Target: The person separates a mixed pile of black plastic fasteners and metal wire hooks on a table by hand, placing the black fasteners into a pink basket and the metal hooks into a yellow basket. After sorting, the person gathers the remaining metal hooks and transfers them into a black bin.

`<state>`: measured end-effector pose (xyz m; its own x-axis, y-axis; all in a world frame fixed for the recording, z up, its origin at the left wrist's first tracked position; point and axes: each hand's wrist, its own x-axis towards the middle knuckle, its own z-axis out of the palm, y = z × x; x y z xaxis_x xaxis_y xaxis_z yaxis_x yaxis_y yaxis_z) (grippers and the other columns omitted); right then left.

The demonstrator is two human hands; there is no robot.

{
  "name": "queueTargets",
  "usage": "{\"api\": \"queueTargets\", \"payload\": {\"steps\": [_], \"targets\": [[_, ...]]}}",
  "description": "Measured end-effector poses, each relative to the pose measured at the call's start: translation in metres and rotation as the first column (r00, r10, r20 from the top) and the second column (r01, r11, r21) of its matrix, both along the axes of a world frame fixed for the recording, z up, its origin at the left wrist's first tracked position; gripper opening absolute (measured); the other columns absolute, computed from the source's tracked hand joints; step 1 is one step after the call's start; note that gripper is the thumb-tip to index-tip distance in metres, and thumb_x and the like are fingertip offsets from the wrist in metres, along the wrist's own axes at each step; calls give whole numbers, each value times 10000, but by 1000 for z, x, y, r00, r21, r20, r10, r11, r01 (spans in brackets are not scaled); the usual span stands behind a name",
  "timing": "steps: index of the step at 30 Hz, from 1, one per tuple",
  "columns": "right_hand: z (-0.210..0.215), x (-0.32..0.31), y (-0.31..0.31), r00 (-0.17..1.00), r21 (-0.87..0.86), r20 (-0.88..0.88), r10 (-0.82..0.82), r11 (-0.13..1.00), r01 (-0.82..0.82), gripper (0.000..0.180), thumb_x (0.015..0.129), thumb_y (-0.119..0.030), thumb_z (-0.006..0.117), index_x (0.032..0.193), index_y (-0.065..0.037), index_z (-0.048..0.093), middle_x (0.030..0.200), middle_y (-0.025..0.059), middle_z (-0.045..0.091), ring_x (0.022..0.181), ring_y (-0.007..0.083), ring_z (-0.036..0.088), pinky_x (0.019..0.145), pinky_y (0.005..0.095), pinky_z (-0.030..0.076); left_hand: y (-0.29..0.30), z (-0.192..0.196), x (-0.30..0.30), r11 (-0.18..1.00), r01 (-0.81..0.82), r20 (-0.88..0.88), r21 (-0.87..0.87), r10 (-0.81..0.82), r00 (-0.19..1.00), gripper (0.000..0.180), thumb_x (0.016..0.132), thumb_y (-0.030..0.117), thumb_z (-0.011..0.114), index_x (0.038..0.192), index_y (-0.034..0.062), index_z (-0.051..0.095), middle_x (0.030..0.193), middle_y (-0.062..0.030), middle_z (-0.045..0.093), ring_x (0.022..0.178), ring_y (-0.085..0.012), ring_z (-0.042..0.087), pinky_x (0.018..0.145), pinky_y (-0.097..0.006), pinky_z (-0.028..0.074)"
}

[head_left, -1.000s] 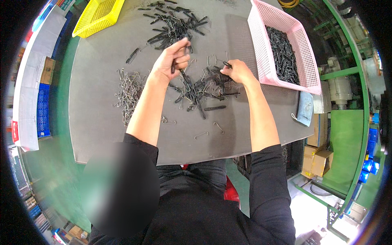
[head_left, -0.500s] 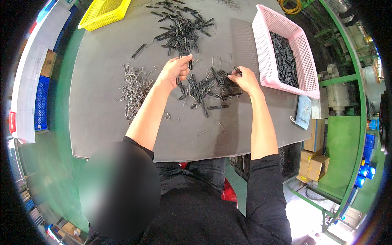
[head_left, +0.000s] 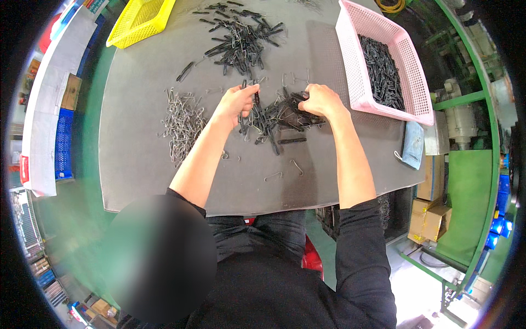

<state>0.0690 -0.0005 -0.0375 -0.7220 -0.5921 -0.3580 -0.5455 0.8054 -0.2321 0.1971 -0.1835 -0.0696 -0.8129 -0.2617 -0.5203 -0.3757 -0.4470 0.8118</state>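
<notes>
Nearest me, a few loose wire clips (head_left: 272, 176) lie stray on the grey counter (head_left: 137, 164); my left hand (head_left: 236, 104) is closed, pinching a black strip (head_left: 256, 98) upright; my right hand (head_left: 320, 100) is curled on the mixed pile of black strips (head_left: 276, 118) between them; a heap of wire clips (head_left: 181, 123) waits at my left; farther off, another black heap (head_left: 241, 38) sits untouched; the pink basket (head_left: 411, 104) looks part-filled, so plenty remains; the yellow basket (head_left: 139, 22) is beyond.

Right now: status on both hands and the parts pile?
Left hand pinching a black strip, upright. Right hand closed on the black pile. Wire clips left, pink basket right; nothing blocking.
</notes>
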Motion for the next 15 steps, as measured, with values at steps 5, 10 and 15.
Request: {"api": "queueTargets", "payload": {"steps": [5,10,15], "targets": [[-13,7,-4,965,77,-173,195,980,-184,222,609,-140,600,763,13,648,834,205,633,797,319,631,700,397,509,-1,4,-2,998,-11,-1,66,11,1000,169,839,225,576,831,65,522,536,88,304,455,-26,287,410,-205,222],[-1,7,16,985,-49,-153,85,994,-94,276,625,-166,597,822,24,632,841,222,623,809,343,618,704,411,501,11,17,-40,967,-195,-47,161,205,978,170,861,228,545,777,82,519,489,82,244,422,-46,245,372,-213,173],[92,-4,76,966,-456,-185,-180,886,78,380,668,-248,596,916,40,593,881,244,607,879,357,590,784,403,460,68,83,-127,963,-138,-329,233,211,920,149,847,181,540,762,60,521,568,41,348,452,-63,292,391,-223,223]]}}
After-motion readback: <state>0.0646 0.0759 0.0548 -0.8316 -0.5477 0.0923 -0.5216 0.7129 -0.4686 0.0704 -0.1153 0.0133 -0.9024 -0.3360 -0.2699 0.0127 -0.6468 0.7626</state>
